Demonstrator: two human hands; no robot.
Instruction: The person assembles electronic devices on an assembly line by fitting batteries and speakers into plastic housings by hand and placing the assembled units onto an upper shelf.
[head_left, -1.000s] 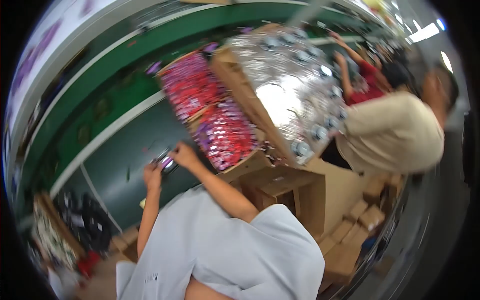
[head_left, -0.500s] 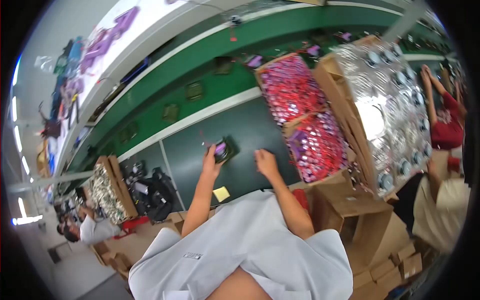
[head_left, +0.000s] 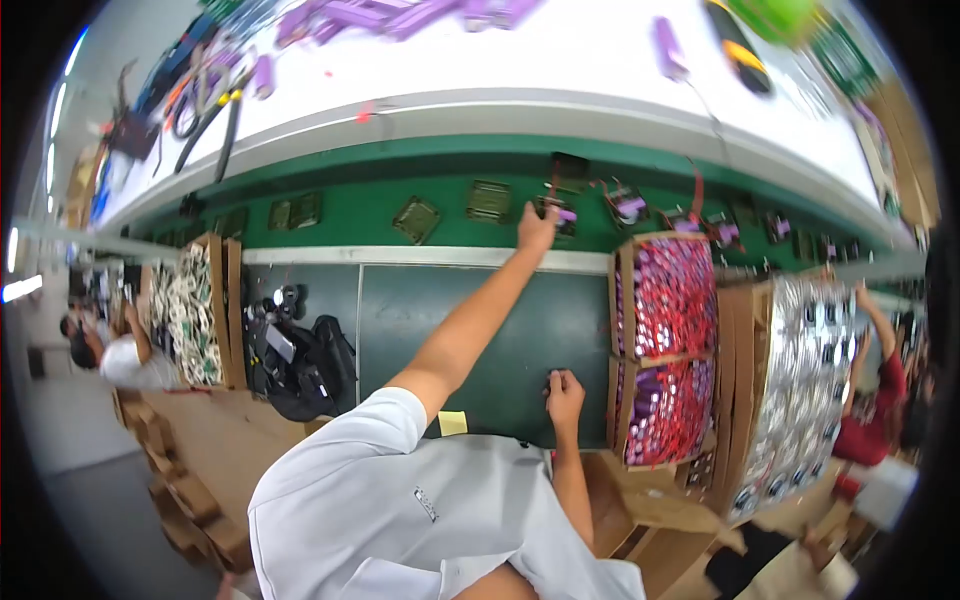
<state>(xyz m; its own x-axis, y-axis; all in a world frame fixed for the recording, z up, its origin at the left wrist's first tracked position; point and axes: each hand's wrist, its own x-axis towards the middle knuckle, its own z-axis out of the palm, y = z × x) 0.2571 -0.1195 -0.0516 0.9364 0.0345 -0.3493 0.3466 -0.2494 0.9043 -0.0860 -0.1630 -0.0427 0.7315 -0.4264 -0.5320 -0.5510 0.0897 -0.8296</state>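
My left hand (head_left: 537, 226) reaches far forward over the green strip. Its fingers are closed at the edge of a dark square case (head_left: 563, 217) with a purple part and a thin red wire in it. Just beyond it sits another dark square piece (head_left: 571, 166). My right hand (head_left: 566, 394) rests low over the dark bench top (head_left: 480, 330), fingers curled around something small and dark that I cannot make out. A yellow paper note (head_left: 453, 423) lies near the bench's front edge.
Along the green strip lie several square cases (head_left: 488, 200). Cartons of red and purple parts (head_left: 672, 300) stand right, beside a clear plastic tray stack (head_left: 800, 380). A black bag (head_left: 310, 370) lies left. A white shelf (head_left: 400, 75) overhangs the back. Other people work at both sides.
My left hand has carried the dark square case from above the bench forward and right to the green strip. My right hand has drawn back toward my body. The view has turned and straightened.
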